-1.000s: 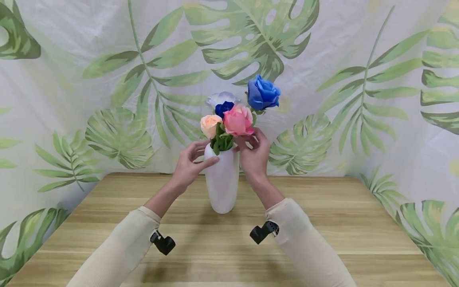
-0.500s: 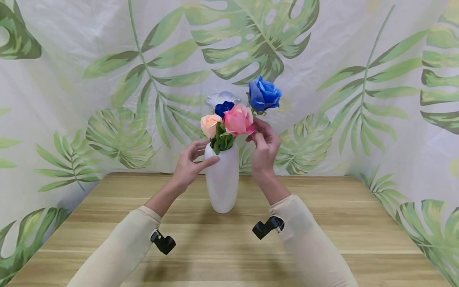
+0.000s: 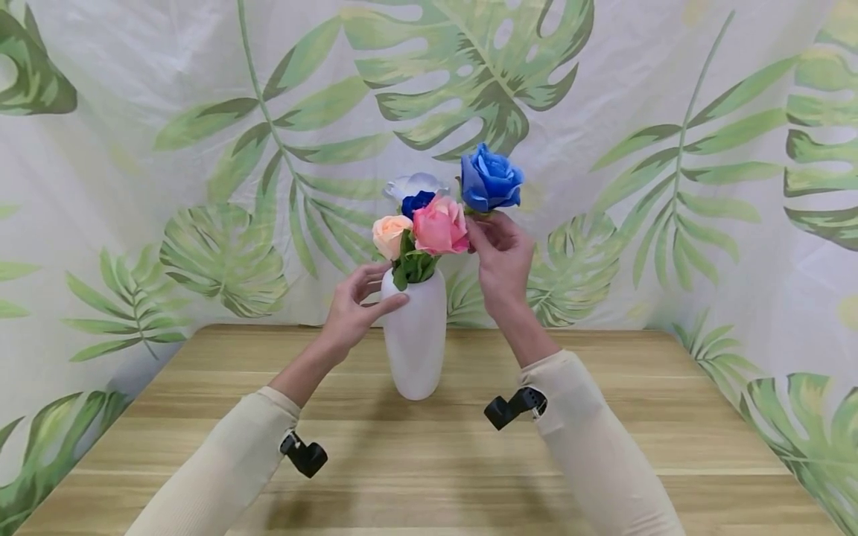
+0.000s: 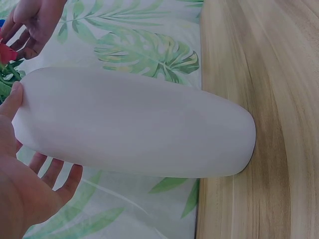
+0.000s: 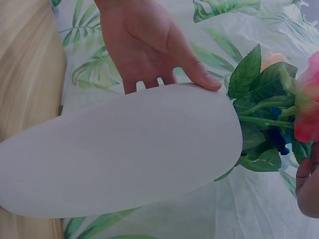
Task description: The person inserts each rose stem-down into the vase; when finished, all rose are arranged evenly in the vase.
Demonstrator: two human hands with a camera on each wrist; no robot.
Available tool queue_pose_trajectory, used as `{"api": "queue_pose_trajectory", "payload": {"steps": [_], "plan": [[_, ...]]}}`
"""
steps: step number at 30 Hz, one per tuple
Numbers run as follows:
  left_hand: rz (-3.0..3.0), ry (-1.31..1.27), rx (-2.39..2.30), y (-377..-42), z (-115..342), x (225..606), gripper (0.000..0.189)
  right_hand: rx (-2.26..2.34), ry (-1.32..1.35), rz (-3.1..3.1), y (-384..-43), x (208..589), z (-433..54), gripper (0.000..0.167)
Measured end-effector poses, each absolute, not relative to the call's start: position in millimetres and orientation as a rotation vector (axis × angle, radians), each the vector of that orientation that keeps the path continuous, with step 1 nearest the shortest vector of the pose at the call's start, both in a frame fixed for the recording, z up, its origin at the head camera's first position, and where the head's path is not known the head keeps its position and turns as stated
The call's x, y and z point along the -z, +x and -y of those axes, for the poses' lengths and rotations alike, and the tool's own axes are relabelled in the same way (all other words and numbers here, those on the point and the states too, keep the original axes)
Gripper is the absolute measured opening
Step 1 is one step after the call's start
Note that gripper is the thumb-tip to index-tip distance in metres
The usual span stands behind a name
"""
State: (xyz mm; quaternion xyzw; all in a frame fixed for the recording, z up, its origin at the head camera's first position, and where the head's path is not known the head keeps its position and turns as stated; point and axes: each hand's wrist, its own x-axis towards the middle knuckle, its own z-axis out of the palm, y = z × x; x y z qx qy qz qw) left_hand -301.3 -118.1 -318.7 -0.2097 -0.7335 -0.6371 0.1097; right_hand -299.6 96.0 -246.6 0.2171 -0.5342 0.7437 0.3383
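Note:
A tall white vase (image 3: 415,335) stands upright on the wooden table. My left hand (image 3: 351,309) holds it near the rim, thumb across the front and fingers round the far side. Out of its mouth rise a peach rose (image 3: 392,237), a pink rose (image 3: 440,225), a dark blue flower (image 3: 417,204) and a pale white flower (image 3: 412,186), with green leaves (image 5: 249,74) below the blooms. A larger blue rose (image 3: 491,179) stands highest, at the right. Just under that bloom, the curled fingers of my right hand (image 3: 506,260) pinch it, close beside the pink rose.
The wooden tabletop (image 3: 570,447) ends just behind the vase. A white cloth with green leaf prints (image 3: 302,74) hangs behind and at both sides. Each sleeve carries a small black wrist camera (image 3: 304,455).
My right hand has gone up and to the right, from below the pink rose to beneath the blue rose. The blue and pink roses have shifted slightly. My left hand stays on the vase.

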Motion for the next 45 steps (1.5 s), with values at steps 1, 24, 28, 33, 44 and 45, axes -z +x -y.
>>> {"api": "queue_pose_trajectory", "payload": {"steps": [1,24,28,33,44,45], "plan": [[2.156,-0.617,1.873,-301.4,118.2,318.9,0.055,-1.942,0.559,1.382,-300.2,245.7,-96.0,0.006],[2.156,-0.626,1.875,-302.3,118.2,319.0,0.055,-2.141,0.42,1.37,-306.4,247.9,-101.7,0.01],[2.162,-0.614,1.872,-301.8,118.7,319.2,0.055,-2.141,0.396,1.473,-306.1,249.7,-102.8,0.013],[2.16,-0.615,1.874,-301.5,118.3,317.8,0.056,-2.131,0.371,1.568,-305.3,250.4,-104.6,0.018],[2.17,-0.605,1.869,-300.6,118.4,318.2,0.057,-2.125,0.499,1.624,-306.0,257.5,-108.4,0.023],[2.172,-0.603,1.869,-300.4,118.3,318.7,0.057,-2.148,0.518,1.594,-305.0,263.3,-108.4,0.025]]}}
